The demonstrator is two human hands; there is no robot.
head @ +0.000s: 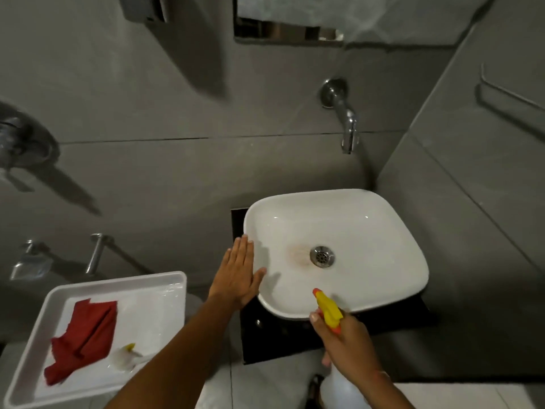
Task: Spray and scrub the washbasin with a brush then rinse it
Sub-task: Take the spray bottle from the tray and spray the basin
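A white square washbasin (383,231) stands on a black counter, with a brownish stain left of its metal drain (322,256). My right hand (348,340) grips a spray bottle (328,309) with a yellow head and red nozzle, pointed into the basin from its near rim. My left hand (237,273) lies flat with fingers together against the basin's left rim, holding nothing. A small white brush (125,357) with a yellow part lies in the white tray (165,278) at the lower left.
A chrome tap (345,119) sticks out of the grey wall above the basin. A red cloth (84,335) lies in the tray. Chrome fittings (95,252) are on the wall to the left, and a rail (513,93) on the right wall.
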